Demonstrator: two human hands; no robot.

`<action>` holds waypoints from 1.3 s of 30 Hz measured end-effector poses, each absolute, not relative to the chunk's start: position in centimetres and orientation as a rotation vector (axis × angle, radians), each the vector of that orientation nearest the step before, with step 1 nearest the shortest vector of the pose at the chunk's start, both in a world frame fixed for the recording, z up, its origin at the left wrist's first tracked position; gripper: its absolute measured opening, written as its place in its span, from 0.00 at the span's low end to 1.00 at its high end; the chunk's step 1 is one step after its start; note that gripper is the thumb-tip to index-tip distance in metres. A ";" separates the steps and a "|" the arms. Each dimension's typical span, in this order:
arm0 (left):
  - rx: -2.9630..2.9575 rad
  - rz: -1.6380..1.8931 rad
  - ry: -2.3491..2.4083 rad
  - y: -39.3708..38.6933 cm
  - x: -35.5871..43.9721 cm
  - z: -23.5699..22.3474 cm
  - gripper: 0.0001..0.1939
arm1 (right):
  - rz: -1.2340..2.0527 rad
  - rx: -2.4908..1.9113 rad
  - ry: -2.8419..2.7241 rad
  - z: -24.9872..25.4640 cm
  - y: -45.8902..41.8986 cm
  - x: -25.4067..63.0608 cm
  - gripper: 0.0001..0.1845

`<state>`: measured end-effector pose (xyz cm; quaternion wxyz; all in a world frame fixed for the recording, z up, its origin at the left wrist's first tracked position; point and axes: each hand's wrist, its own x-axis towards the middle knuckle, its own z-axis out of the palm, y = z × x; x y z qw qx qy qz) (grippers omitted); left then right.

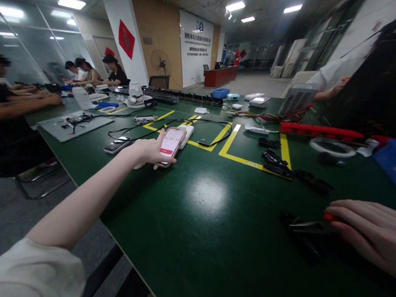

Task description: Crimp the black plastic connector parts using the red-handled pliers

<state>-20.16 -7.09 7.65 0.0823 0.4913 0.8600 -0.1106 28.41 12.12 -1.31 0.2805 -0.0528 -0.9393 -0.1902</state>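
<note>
My left hand (148, 150) reaches across the green table and grips a phone (172, 142) by its sides. A running time and a red button show on its lit screen. Behind the phone lies a white device (187, 134). At the right edge my right hand (371, 230) is closed low over the table, with a small red piece (329, 217) showing at its fingertips; the rest of what it holds is hidden. Just left of these fingers is a black plastic part (307, 232), in shadow; whether the hand touches it I cannot tell.
Yellow tape (228, 155) marks rectangles on the table (194, 236). Black parts (276, 163), a red strip (321, 131), a clear coil (332, 147) and a blue bag (392, 163) are at right. A black cable (133, 129) crosses the middle. Several people sit at left.
</note>
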 end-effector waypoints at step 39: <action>2.831 0.687 1.061 -4.3 0.5 0.9 0.23 | -0.518 -0.244 -2.542 0.7 8.1 26.8 0.11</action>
